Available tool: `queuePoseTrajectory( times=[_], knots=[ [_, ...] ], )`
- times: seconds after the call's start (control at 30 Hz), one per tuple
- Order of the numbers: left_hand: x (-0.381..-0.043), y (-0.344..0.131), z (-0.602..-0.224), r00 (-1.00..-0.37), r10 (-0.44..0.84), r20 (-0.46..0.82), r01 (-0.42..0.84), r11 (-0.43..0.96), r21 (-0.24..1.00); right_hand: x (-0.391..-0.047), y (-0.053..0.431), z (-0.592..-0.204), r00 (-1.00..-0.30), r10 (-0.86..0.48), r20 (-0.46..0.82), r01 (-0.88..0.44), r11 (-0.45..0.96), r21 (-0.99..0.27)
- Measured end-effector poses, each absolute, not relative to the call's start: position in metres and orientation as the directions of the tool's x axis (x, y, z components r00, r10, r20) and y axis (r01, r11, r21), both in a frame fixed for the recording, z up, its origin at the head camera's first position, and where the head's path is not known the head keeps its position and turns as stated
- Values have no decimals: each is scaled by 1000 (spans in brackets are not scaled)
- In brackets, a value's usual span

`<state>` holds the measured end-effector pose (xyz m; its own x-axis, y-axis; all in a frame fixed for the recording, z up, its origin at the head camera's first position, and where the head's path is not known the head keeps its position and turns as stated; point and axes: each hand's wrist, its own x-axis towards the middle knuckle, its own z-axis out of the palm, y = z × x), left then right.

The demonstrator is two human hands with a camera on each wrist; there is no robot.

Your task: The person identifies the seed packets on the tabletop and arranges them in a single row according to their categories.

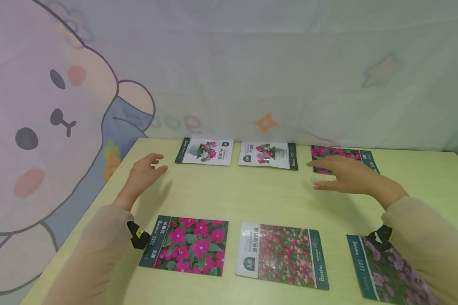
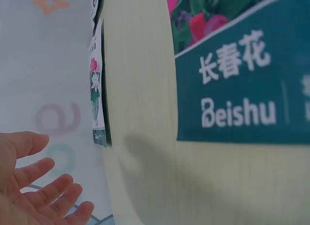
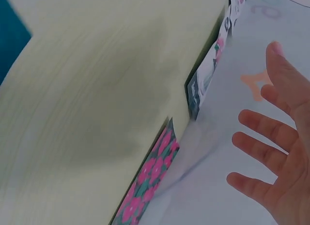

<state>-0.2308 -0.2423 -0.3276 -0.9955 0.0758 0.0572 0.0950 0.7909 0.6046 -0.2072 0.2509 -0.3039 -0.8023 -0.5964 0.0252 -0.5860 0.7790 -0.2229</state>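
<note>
My left hand (image 1: pixel 142 176) hovers above the table's left side, fingers loosely bent and holding nothing. It is nearest to a white flower seed packet (image 1: pixel 206 151) at the back and a pink-flower packet (image 1: pixel 192 245) in front. Over the right side hangs my right hand (image 1: pixel 351 178), its fingers extended and spread in the right wrist view. It overlaps another pink-flower packet (image 1: pixel 337 153) at the back right, partly hiding it. A second white packet (image 1: pixel 268 155) lies at the back middle. Nearer the front are a red-flower packet (image 1: pixel 286 254) and a purple-flower packet (image 1: pixel 393 271), partly covered by my right sleeve.
The packets lie flat in two rows on a pale yellow table (image 1: pixel 198 190). Behind the back row hangs a light curtain (image 1: pixel 233 63) printed with a cartoon bear (image 1: pixel 53 118), right at the table's far edge. Each wrist carries a small black device.
</note>
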Motion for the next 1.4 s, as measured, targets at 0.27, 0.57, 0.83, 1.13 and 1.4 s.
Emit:
queuePoseTrajectory(
  times=[0.27, 0.57, 0.83, 1.13, 1.4],
  knots=[
    [-247, -239, -333, -997, 24, 79, 69, 767, 638, -234, 225, -313, -807, -591, 17, -551, 741, -383],
    [-258, -238, -337, -998, -4, 58, 38, 713, 700, -259, 194, -322, -825, -565, -3, -455, 668, -589],
    [-265, -239, -346, -1000, 3, 15, 13, 696, 718, -272, 154, -325, -825, -564, 27, -421, 583, -695],
    [-269, -235, -349, -999, 11, -33, -18, 652, 758, -279, 117, -333, -864, -503, -22, -293, 538, -791],
    [-275, -233, -350, -999, 7, -44, -30, 631, 775, -287, 85, -343, -892, -451, 36, -284, 497, -820]
  ],
)
